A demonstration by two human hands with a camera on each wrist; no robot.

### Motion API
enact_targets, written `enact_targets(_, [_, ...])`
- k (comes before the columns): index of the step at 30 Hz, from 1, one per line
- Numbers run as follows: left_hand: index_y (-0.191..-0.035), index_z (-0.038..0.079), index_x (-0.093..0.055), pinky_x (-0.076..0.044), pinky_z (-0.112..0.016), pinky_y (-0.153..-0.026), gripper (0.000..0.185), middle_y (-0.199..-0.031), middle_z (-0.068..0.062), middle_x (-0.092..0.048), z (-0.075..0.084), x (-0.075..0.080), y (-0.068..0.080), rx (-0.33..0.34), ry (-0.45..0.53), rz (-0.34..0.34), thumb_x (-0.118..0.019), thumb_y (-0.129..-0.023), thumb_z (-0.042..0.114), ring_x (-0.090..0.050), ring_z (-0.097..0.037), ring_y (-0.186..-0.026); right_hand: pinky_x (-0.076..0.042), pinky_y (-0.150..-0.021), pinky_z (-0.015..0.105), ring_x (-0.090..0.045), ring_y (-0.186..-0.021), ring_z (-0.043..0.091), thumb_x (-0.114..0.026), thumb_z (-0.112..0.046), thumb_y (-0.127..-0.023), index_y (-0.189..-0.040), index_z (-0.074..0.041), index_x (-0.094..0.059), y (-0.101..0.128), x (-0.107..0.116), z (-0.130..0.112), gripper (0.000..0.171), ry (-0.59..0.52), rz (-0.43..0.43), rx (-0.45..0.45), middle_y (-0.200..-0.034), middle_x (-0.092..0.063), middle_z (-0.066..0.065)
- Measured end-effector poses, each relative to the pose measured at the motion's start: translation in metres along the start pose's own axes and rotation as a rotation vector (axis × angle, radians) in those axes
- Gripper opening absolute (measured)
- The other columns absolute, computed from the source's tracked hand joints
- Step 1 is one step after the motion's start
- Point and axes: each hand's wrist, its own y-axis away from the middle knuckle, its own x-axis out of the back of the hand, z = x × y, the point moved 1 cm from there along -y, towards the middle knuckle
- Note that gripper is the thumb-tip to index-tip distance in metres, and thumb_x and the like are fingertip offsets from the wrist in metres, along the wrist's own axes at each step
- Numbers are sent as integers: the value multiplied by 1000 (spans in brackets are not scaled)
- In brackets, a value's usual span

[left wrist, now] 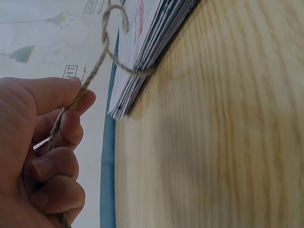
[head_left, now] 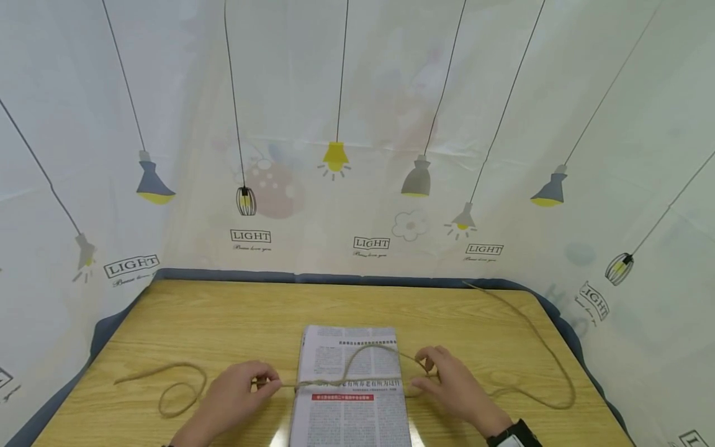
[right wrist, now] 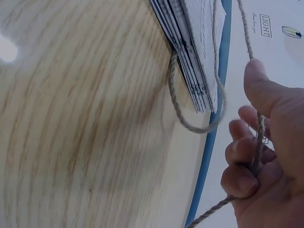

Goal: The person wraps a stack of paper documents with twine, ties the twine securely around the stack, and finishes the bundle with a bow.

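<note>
A stack of newspapers (head_left: 349, 385) lies on the wooden table (head_left: 234, 323) near its front edge. A brown jute string (head_left: 341, 380) runs across the stack and loops over its top. My left hand (head_left: 240, 388) grips the string just left of the stack, fingers curled round it (left wrist: 61, 118). My right hand (head_left: 447, 379) holds the other part of the string at the stack's right edge, the cord passing through its curled fingers (right wrist: 259, 137). In the wrist views the string (right wrist: 175, 95) wraps under the stack's edge (left wrist: 137, 61).
Loose string trails left in a coil (head_left: 173, 391) and right in a long curve (head_left: 553, 366) toward the table's back corner. A white curtain printed with lamps (head_left: 335, 161) encloses the table on three sides. A dark wristband (head_left: 514, 434) is on my right wrist.
</note>
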Motion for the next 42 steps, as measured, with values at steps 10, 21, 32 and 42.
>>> enact_targets(10, [-81, 33, -70, -39, -22, -59, 8, -75, 20, -61, -22, 28, 10, 125, -55, -31, -70, -88, 36, -46, 0, -63, -39, -58, 21, -43, -63, 0, -64, -24, -94, -88, -22, -64, 3, 9, 8, 6, -23, 78, 57, -81, -62, -7])
enact_targets(21, [-97, 13, -72, -47, -34, -59, 19, -88, -1, -71, -72, 58, 18, 393, -177, -58, -60, -94, 26, -56, -11, -67, -40, -59, 21, -44, -63, 1, -64, -16, -93, -87, -20, -63, 6, 12, 19, 8, 9, 106, 38, -81, -62, -6])
enact_targets(32, [-97, 10, -67, -46, -37, -60, 17, -84, -2, -64, -72, 46, 17, 308, -235, -29, -59, -94, 24, -57, -18, -69, -40, -58, 21, -45, -62, 2, -65, -20, -93, -86, -23, -62, 6, 10, 22, 8, 13, 75, -33, -80, -62, -8])
enact_targets(42, [-104, 21, -69, -45, -53, -97, 23, -108, 4, -70, -8, -10, -5, -102, -159, 35, -75, -84, 30, -64, -22, -107, -42, -59, 21, -46, -64, 1, -64, -22, -94, -87, -21, -63, 5, 8, 20, 7, 12, 53, -32, -80, -61, -9])
